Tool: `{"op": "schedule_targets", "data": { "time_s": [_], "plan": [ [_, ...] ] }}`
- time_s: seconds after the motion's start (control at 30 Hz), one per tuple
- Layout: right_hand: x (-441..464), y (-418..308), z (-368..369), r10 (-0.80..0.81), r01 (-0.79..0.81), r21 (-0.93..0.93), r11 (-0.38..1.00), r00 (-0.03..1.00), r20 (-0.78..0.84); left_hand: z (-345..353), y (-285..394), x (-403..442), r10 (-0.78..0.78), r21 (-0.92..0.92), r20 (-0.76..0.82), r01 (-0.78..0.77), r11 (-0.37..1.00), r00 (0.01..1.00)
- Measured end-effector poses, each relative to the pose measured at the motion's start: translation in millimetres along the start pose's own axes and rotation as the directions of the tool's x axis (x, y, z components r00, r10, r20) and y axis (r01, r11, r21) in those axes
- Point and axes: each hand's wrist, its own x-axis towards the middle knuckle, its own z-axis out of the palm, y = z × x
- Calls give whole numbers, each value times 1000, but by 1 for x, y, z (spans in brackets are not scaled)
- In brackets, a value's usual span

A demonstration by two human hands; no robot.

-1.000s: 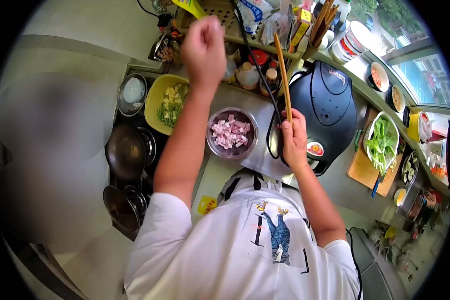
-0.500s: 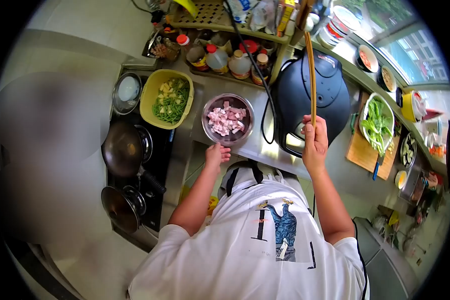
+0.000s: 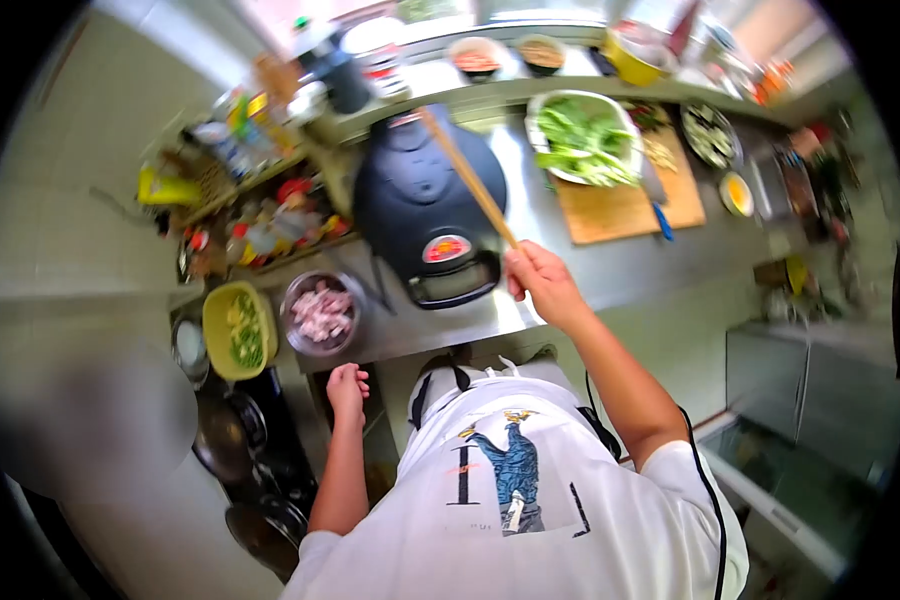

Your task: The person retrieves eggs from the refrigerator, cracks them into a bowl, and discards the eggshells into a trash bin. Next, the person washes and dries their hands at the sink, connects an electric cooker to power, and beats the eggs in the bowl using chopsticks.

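Observation:
My right hand point(image 3: 538, 283) is closed around the lower end of a pair of long wooden cooking chopsticks point(image 3: 467, 178), which slant up across the black lidded electric griddle point(image 3: 395, 205). My left hand point(image 3: 348, 390) hangs in front of the counter with its fingers curled in and nothing visible in them. Just beyond it stands a metal bowl point(image 3: 292, 335) of diced raw meat point(image 3: 323, 312). Left of that bowl is a yellow basin point(image 3: 213, 325) with cut green beans point(image 3: 245, 330) and pale chunks.
A wooden cutting board point(image 3: 590, 222) carries a white basket point(image 3: 538, 130) of green leaves and a blue-handled knife point(image 3: 662, 220). Woks point(image 3: 225, 435) stand on the stove at left. Bottles crowd a shelf point(image 3: 270, 262); bowls line the windowsill point(image 3: 440, 92).
My view has swung to the right, toward the window and cutting board. My right hand still grips the chopsticks. My left hand has drawn away from the meat bowl, its fingers more curled.

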Motion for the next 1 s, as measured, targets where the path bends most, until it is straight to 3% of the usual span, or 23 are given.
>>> {"op": "schedule_targets", "data": {
  "time_s": [0.13,0.2,0.27,0.3,0.4,0.47,0.53,0.6,0.67,0.7,0.73,0.8,0.83,0.87,0.93,1.0],
  "plan": [
    [-54,-9,-62,11,-8,-222,975,1000,14,112,42,-66,143,68,367,-179,981,919],
    [-79,12,-97,-147,154,-395,906,988,49,179,68,-111,274,-14,604,-334,942,748],
    [-119,2,-124,-37,51,-339,939,998,47,240,88,-160,338,-112,740,-389,914,582],
    [-135,5,-141,-69,89,-374,923,995,66,269,91,-181,369,-183,790,-386,904,490],
    [-181,15,-184,-40,46,-348,936,999,25,339,103,-242,324,-261,874,-211,942,363],
    [-211,14,-209,-48,20,-330,944,996,-76,375,101,-267,258,-195,902,-207,959,345],
    [-241,8,-233,64,-88,-268,959,993,-97,407,94,-281,225,-162,907,-200,966,355],
    [-258,25,-252,24,-58,-218,974,987,-156,435,87,-294,167,-98,936,-227,969,310],
    [-265,32,-262,-54,122,151,981,919,-391,463,83,-302,80,-26,957,-193,981,278],
    [-269,32,-271,-93,231,241,943,875,-475,477,82,-306,15,15,965,-113,993,263],
    [-269,32,-276,-88,235,239,942,862,-500,491,81,-312,-3,31,970,-114,993,241],
    [-263,30,-292,-155,584,396,709,676,-720,521,81,-324,-120,119,982,17,993,147],
    [-263,24,-303,-103,578,434,691,673,-732,536,79,-328,-171,169,978,29,985,121],
    [-257,28,-316,-107,583,428,690,667,-737,550,77,-332,-212,212,977,14,977,29],
    [-241,36,-341,-101,577,388,718,639,-763,585,68,-337,-278,272,958,-86,958,-68],
    [-234,33,-371,-56,541,372,754,617,-785,623,69,-337,-325,311,938,-125,942,-121]
  ]
}}
